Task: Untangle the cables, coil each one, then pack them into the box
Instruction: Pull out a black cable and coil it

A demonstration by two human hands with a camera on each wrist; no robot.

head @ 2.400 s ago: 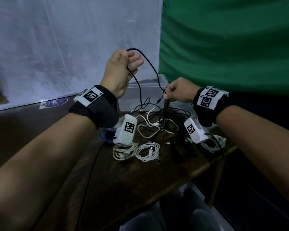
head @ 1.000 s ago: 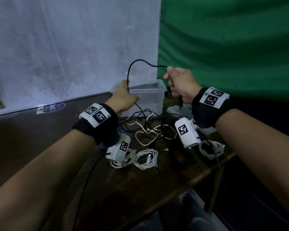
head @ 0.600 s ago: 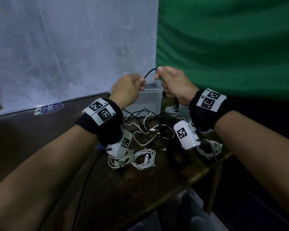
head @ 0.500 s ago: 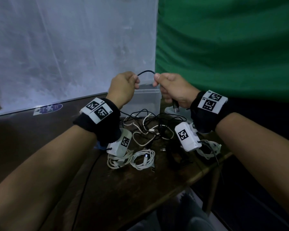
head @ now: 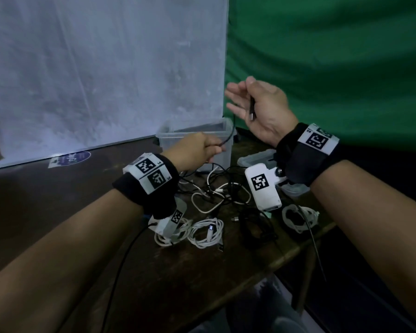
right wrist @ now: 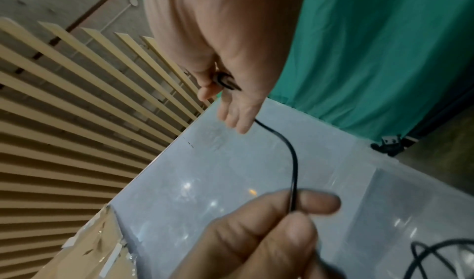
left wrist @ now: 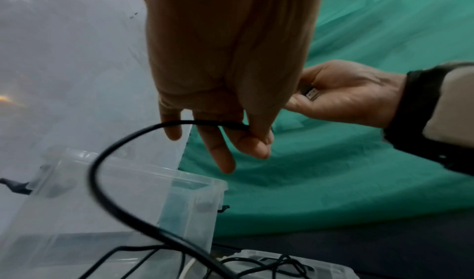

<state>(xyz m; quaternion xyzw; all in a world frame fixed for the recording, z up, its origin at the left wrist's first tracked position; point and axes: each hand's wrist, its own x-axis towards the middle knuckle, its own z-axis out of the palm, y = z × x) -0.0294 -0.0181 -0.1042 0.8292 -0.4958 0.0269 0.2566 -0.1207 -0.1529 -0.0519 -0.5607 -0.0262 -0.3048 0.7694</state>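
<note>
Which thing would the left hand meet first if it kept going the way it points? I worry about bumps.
Probably the clear box: the left hand, pinching the black cable, points at its near wall, though depth is unclear.

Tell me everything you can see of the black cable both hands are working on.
The black cable is thin, round and looks rubber-sheathed. The right hand, raised, holds its end under the thumb, a metal plug hanging across the palm, fingers spread. The left hand, lower, pinches the cable in front of the clear plastic box. From there it curves down into the loose tangle on the wooden table.
</note>
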